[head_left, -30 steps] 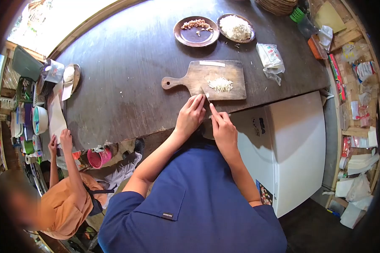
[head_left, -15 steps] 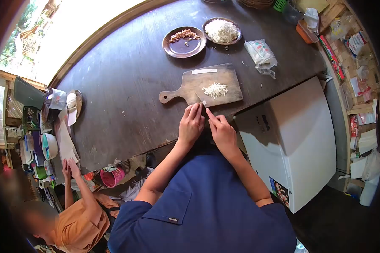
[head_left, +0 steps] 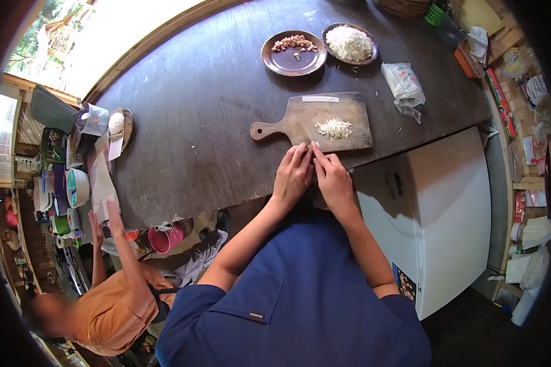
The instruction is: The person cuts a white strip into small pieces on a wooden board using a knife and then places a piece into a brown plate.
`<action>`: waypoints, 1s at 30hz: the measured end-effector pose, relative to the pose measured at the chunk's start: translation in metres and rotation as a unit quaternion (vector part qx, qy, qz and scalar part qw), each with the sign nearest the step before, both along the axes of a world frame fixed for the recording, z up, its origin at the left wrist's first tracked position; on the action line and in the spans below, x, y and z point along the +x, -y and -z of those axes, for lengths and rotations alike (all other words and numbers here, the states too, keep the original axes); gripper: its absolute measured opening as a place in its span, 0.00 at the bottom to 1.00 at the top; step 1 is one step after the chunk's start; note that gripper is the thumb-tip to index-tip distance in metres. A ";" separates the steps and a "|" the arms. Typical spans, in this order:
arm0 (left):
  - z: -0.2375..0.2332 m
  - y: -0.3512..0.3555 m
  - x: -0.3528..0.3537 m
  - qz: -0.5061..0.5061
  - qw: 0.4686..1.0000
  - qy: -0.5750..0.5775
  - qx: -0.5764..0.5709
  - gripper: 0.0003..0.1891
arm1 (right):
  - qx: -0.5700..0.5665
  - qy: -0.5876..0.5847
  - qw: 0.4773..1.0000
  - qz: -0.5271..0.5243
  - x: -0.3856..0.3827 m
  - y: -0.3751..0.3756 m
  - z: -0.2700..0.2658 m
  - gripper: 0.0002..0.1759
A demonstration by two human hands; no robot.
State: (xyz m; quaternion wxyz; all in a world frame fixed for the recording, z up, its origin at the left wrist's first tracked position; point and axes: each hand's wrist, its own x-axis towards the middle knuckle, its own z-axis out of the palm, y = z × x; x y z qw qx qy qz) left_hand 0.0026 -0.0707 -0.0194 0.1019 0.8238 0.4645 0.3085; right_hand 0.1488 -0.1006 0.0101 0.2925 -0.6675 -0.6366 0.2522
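Note:
A wooden cutting board lies near the table's front edge, its handle pointing left. On it sit a small heap of thin white strips and a flat pale strip along the far edge. My right hand is closed with the index finger stretched forward, at a thin knife blade that slants up and left over the board; the handle is hidden. Beside it, my left hand has its fingers pressed together at the board's near edge, on a small white piece partly covered by fingertips.
Behind the board stand a brown plate with diced brown pieces and a plate heaped with white shreds. A plastic bag lies to the right. A white chest freezer adjoins the table. At left, another person works near paper sheets.
The view has shifted, so table things appear farther right. My hands stay together at the board's near edge. The other person's hands have moved apart and up.

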 end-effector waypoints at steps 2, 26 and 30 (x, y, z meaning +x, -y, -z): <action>0.000 0.001 -0.001 0.005 1.000 -0.005 0.007 0.26 | -0.002 -0.002 1.000 0.003 0.001 0.005 -0.010 0.25; 0.004 0.000 0.001 -0.005 0.999 0.006 0.032 0.23 | -0.016 0.038 0.999 0.014 -0.002 0.014 -0.008 0.25; 0.002 0.000 0.001 -0.011 0.999 0.004 0.034 0.23 | -0.037 0.054 0.998 0.013 0.005 0.036 -0.010 0.25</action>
